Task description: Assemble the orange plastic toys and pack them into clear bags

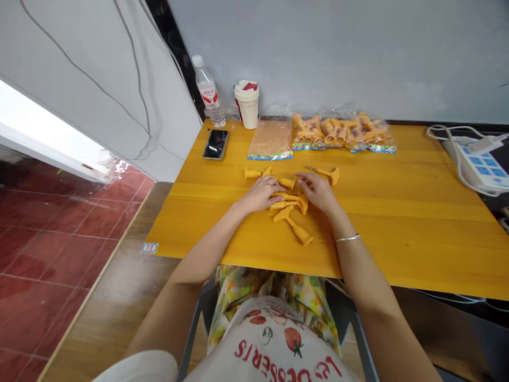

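Observation:
Several yellow corkscrews with T-shaped handles lie in a loose pile before me. My left hand [262,194] rests on the pile's left side, its bent fingers and thumb around part of a corkscrew [288,197]. Another corkscrew [287,183] stretches behind those fingers. From the right, my right hand [318,192] reaches to the pile with fingers apart, close to a T handle; its fingertips are partly hidden. Nearest to me lies a separate corkscrew [295,225] at a slant. Beyond my right hand, one corkscrew [326,174] shows its bare metal spiral.
Clear bags of yellow corkscrews [342,131] line the back of the table [397,212], beside a flat bag [272,139]. A phone [216,144], a water bottle [209,95] and a white cup [248,106] stand at the back left. A power strip [483,167] with cables lies right.

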Demonstrator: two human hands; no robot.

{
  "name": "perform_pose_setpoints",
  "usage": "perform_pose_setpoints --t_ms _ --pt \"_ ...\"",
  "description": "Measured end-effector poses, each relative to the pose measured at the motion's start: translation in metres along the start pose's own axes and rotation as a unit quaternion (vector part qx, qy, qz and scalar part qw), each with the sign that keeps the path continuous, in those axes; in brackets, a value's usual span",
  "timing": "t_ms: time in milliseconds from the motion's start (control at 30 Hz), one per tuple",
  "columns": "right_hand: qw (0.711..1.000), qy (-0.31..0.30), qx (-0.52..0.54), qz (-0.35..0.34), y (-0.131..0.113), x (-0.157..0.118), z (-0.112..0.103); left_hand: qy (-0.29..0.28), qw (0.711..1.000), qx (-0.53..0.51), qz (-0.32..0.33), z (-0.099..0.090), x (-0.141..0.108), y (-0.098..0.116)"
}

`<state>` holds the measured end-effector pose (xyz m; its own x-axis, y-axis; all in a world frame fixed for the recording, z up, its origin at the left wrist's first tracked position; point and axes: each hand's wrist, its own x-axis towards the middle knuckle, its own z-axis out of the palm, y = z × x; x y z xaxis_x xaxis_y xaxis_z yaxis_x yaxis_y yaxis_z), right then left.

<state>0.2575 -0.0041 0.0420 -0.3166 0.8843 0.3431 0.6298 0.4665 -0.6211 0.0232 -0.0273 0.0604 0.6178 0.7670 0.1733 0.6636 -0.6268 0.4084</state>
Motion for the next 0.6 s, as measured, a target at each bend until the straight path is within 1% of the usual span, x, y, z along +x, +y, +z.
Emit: perform_pose_setpoints --t_ms 100,167,367,500,600 --pt "1.0 0.001 0.003 0.0 0.0021 0.0 0.0008 -0.008 1.0 -0.003 -0.012 -0.0011 -0.0014 0.0011" --pt "1.0 0.0 0.003 0.002 0.0031 -0.0002 0.0011 -0.016 1.0 -0.012 -0.007 -0.0006 -0.0022 0.0016" --pt "1.0 -0.001 0.013 -0.001 0.0046 0.0001 0.0015 -0.063 0.998 -0.014 0.005 0.002 -0.0038 0.0032" --pt "0.999 -0.017 0.027 -0.011 0.003 -0.0004 0.002 -0.071 0.997 0.009 -0.001 -0.0031 -0.0061 0.0044" --pt "0.999 -0.026 0.013 -0.028 0.0016 -0.0021 0.0046 -0.069 0.997 0.024 -0.005 -0.0069 -0.0077 0.0055"
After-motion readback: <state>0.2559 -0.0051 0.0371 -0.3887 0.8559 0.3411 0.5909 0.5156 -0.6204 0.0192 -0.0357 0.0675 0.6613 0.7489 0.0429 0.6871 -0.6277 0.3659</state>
